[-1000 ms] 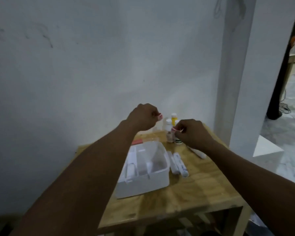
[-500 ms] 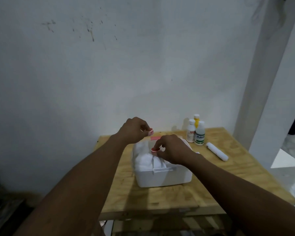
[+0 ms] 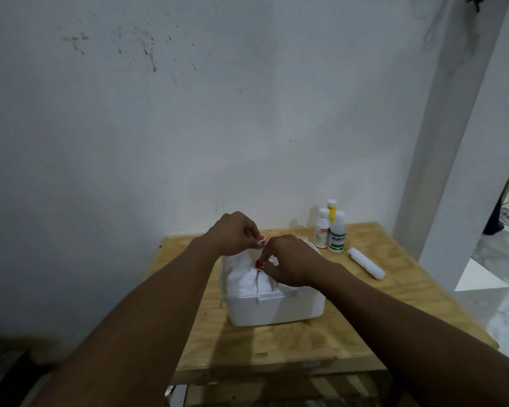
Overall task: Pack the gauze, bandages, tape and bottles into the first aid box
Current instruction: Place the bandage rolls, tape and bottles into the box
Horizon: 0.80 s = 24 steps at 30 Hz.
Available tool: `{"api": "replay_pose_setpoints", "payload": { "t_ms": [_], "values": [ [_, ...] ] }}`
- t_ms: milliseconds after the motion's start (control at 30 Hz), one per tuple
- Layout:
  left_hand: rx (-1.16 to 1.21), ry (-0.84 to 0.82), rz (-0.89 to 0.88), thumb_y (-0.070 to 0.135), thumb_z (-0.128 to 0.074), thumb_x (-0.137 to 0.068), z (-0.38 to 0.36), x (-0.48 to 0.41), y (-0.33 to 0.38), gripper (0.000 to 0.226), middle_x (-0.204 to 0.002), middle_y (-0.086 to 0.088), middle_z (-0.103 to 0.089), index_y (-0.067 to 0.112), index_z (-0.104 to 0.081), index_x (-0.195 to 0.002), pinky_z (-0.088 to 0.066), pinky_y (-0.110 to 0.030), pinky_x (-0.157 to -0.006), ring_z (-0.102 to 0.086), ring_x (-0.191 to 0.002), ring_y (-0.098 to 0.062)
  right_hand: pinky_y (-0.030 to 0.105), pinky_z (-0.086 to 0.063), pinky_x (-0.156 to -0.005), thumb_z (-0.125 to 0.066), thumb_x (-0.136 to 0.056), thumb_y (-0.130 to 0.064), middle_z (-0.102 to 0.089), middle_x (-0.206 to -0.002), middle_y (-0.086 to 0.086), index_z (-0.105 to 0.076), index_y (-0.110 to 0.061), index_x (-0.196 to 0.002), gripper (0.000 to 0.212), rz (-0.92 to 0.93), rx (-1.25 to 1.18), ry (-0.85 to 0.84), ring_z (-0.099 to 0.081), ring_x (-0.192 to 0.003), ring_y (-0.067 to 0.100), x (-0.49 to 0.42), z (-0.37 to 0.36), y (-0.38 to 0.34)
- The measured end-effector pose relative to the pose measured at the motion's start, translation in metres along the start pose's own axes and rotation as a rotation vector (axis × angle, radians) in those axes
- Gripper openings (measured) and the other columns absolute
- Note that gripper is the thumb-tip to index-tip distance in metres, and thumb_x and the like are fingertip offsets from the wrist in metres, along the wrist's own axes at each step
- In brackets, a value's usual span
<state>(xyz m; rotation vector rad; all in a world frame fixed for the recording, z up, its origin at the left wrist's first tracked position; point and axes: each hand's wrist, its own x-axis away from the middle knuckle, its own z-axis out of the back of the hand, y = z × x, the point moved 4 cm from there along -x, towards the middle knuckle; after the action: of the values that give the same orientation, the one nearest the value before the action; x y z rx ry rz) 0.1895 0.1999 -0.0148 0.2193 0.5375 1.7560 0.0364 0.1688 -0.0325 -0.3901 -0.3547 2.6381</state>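
Right hand (image 3: pixel 288 261) is pinching a small red tape roll (image 3: pixel 259 264) directly over the open first aid box (image 3: pixel 276 306); left hand (image 3: pixel 235 237), farther back and higher, is pinching seemingly a second roll (image 3: pixel 262 238).

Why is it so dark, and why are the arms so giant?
Head view: dim, bluish light; the bottles throw soft shadows leftward onto the wall; the wide lens stretches the forearms near the bottom edge; bottle labels blur.

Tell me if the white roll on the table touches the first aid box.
Apart. The head view shows bare table between the white roll and the first aid box.
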Motion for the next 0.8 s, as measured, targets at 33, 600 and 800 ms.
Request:
{"api": "replay_pose_setpoints", "payload": {
  "t_ms": [33, 600, 800],
  "values": [
    [-0.010, -0.014, 0.000, 0.034, -0.086, -0.080, -0.001, 0.000, 0.000, 0.025, -0.096, -0.003, -0.077, 0.019, -0.082, -0.099, -0.056, -0.034, -0.082, -0.069, -0.093, -0.018, 0.037, -0.055, -0.081, -0.060, -0.088, -0.030, -0.074, -0.104, 0.000, -0.079, -0.023, -0.101, 0.024, -0.002, -0.020, 0.026, -0.064, -0.092, 0.017, 0.001, 0.003, 0.002],
    [-0.163, -0.127, 0.032, 0.034, -0.075, -0.090, -0.019, 0.000, 0.003, 0.025, -0.113, -0.002, -0.077, 0.019, -0.081, -0.109, -0.052, -0.029, -0.085, -0.065, -0.098, -0.016, 0.025, -0.054, -0.080, -0.058, -0.091, -0.017, -0.076, -0.104, 0.003, -0.077, -0.013, -0.104, 0.023, -0.096, -0.108, 0.100, -0.067, -0.088, 0.013, 0.012, 0.013, 0.036],
    [-0.176, -0.129, 0.035, 0.031, -0.074, -0.090, -0.019, 0.001, 0.006, 0.024, -0.111, -0.002, -0.078, 0.018, -0.081, -0.109, -0.054, -0.030, -0.086, -0.067, -0.100, -0.018, 0.028, -0.057, -0.081, -0.058, -0.090, -0.014, -0.077, -0.100, 0.004, -0.078, -0.009, -0.100, 0.023, -0.130, -0.139, 0.140, -0.069, -0.087, 0.015, 0.017, 0.022, 0.043]
  ]
}}
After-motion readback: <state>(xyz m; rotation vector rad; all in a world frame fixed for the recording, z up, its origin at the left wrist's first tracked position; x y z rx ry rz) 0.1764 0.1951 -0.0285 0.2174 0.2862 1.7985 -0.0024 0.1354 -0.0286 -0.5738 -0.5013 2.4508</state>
